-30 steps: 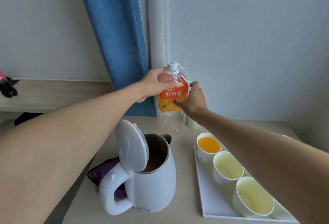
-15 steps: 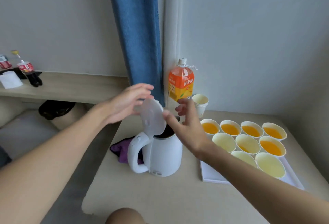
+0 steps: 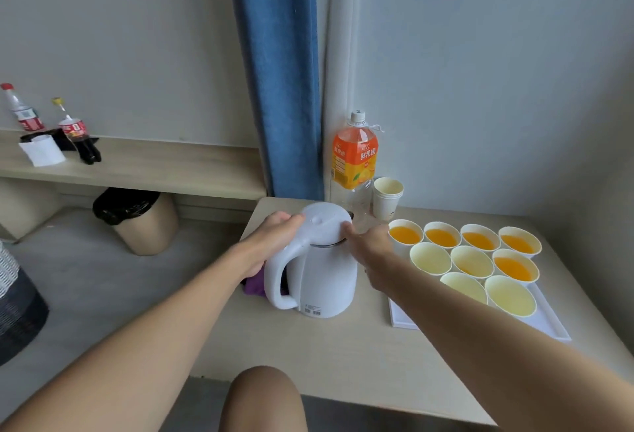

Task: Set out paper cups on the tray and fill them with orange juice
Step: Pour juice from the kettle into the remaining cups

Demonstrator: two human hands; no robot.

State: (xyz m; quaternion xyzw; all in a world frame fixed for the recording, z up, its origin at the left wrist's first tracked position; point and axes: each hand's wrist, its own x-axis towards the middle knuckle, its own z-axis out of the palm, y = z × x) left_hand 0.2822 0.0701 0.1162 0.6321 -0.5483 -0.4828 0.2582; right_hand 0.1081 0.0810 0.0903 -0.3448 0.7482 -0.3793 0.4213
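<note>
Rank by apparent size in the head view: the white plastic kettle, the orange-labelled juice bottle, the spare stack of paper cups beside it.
1. white plastic kettle, largest, though also nearest the camera.
2. orange-labelled juice bottle, similar height but far narrower.
3. spare stack of paper cups, clearly smallest.

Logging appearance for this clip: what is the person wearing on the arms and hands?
Nothing that shows. The left forearm and right forearm are bare up to the frame edge, with no sleeves in view. The left hand and right hand have no gloves, and no watch, band or ring is visible.
</note>
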